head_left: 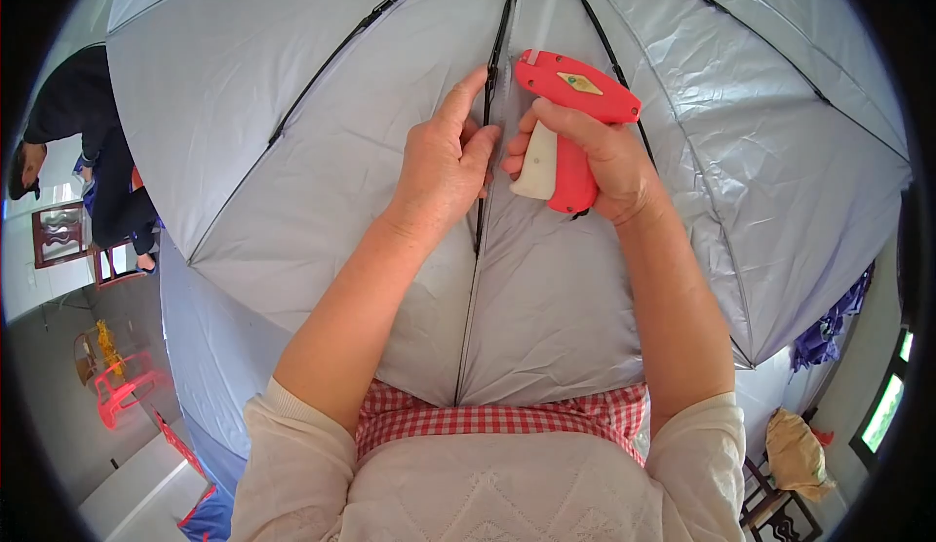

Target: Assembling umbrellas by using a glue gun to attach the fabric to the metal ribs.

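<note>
An opened umbrella [380, 162] with silver-grey lining and black ribs fills the middle of the view, its inner side toward me. My left hand [444, 162] is closed around one black umbrella rib [486, 113], thumb and bent fingers at it, with the index finger stretched up along it. In my right hand [614, 157] is a red tagging gun [577, 84] with a cream trigger; my fingers wrap its grip. A pale strip of tag pins [549, 11] stands up from the gun's top. The gun's front end points toward the rib, close to my left hand.
At the far left a person in dark clothes [107, 142] bends over near a wooden chair [60, 235]. Below are a red plastic stool [127, 386] and a white table [132, 493]. Blue folded fabric [834, 323] and a tan sack [798, 452] lie at the right.
</note>
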`<act>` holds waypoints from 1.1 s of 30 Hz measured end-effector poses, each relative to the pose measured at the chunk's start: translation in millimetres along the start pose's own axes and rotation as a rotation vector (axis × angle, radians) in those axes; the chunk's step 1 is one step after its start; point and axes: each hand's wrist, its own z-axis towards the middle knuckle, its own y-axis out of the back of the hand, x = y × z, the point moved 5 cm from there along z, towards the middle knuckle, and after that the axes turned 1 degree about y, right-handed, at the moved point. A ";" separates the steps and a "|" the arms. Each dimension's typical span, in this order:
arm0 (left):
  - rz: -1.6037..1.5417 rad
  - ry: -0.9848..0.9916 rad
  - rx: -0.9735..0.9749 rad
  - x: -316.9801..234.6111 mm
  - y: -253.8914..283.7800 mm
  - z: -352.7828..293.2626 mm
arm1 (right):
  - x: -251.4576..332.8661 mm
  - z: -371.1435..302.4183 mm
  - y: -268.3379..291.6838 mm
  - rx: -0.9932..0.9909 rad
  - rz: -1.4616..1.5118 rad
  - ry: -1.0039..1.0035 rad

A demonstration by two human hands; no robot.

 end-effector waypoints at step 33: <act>0.529 -0.259 -0.178 6.9 -0.1 -18.1 | 0.2 -2.0 -1.9 0.084 -0.113 -0.047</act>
